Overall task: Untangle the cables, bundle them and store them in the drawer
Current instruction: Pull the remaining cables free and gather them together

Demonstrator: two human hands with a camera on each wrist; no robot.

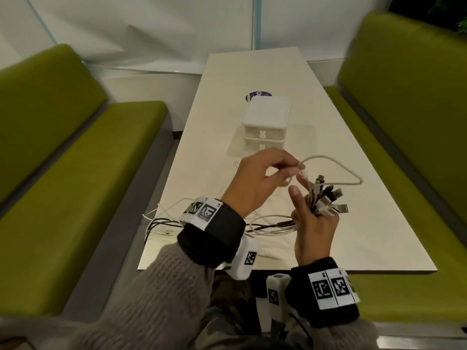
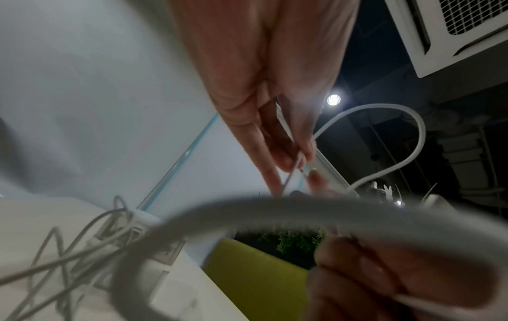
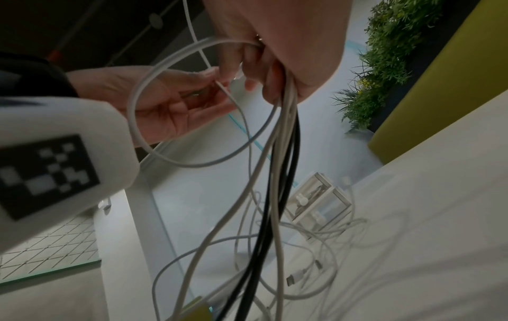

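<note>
My right hand (image 1: 314,218) grips a bunch of white and black cables (image 3: 283,134) just below their plugs (image 1: 328,198), which fan out above its fingers. The index finger sticks up. My left hand (image 1: 262,178) pinches a thin white cable (image 1: 336,162) near its plug end, right beside the bunch; that cable loops out to the right. The cables hang down (image 3: 264,217) and trail in a tangle (image 1: 177,221) over the white table (image 1: 353,223). A small white two-drawer box (image 1: 265,122) stands mid-table, both drawers closed.
Green bench seats (image 1: 75,160) flank the table on the left and on the right (image 1: 404,109). A round dark sticker (image 1: 257,95) lies behind the drawer box. Artificial plants (image 3: 384,54) stand behind the right bench.
</note>
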